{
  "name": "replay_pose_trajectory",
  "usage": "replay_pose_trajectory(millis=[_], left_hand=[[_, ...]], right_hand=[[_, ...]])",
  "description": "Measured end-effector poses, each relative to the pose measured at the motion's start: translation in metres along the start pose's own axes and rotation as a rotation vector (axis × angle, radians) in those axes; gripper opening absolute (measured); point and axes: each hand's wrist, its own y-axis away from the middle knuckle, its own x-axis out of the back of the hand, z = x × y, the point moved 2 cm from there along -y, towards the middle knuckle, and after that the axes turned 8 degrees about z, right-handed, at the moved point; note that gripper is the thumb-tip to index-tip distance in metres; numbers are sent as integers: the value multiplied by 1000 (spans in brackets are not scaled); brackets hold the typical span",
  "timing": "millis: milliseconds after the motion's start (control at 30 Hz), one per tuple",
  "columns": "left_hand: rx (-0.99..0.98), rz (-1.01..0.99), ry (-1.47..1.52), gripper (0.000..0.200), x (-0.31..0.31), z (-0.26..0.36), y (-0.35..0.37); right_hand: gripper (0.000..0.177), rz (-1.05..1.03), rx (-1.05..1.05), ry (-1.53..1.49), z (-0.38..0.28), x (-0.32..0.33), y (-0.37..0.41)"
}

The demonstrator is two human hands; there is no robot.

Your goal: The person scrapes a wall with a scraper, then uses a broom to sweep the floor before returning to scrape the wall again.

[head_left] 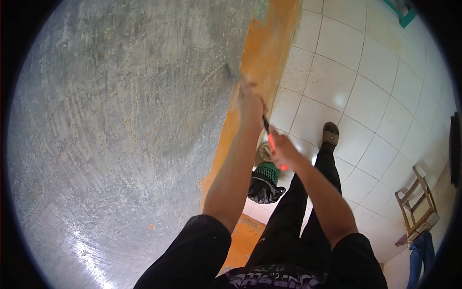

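Note:
A long tool (266, 124) with a black shaft and a red-orange handle runs between my two hands. My right hand (286, 153) is closed around its handle. My left hand (250, 102) is closed farther up the tool, close to the wall, and is partly blurred. Beyond my left hand, the tool's blurred grey head (233, 72) is at the grey, rough wall surface (134, 96), near its edge with the strip of orange paint (264, 43). Whether the head touches the wall I cannot tell.
White floor tiles (365, 91) lie to the right, with specks near the wall. A green basket (267, 169) with a black plastic bag (263, 189) stands below my hands. A wooden frame (419, 204) with blue cloth (421, 255) is at the right. My sandaled foot (330, 135) is on the tiles.

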Motion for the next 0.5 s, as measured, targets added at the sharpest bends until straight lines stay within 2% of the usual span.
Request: replay_pose_trajectory(millis=[67,100,133,200,267,333,367,433,467,500], left_hand=[[65,26,25,55,17,-12,16],[110,41,36,55,23,-11,21],[155,63,45,56,27,-10,22],[42,-13,-12,57,4,2,0],[-29,-65,-17,57,-33,21,-27],[-48,-70,29,57,-58,30,-41],[-37,-40,2,56,-54,27,-34],[-31,11,-51,54,-38,22,-14],[-1,2,-22,54,-33,21,-10],[29,-8,4,53,-27,23,-6]], right_hand=[[42,-75,-313,-68,19,-12,17],[43,-183,-233,-76,21,-13,20],[49,-115,-155,-40,21,-11,15],[60,-33,-95,-39,11,-6,-2],[67,32,-169,-118,-31,9,-23],[67,27,-154,-183,-37,21,-40],[67,18,-171,-233,-36,24,-42],[65,-8,-229,-137,-27,17,-19],[66,17,-175,-99,-22,9,-7],[67,-150,-165,-146,-24,9,-3]])
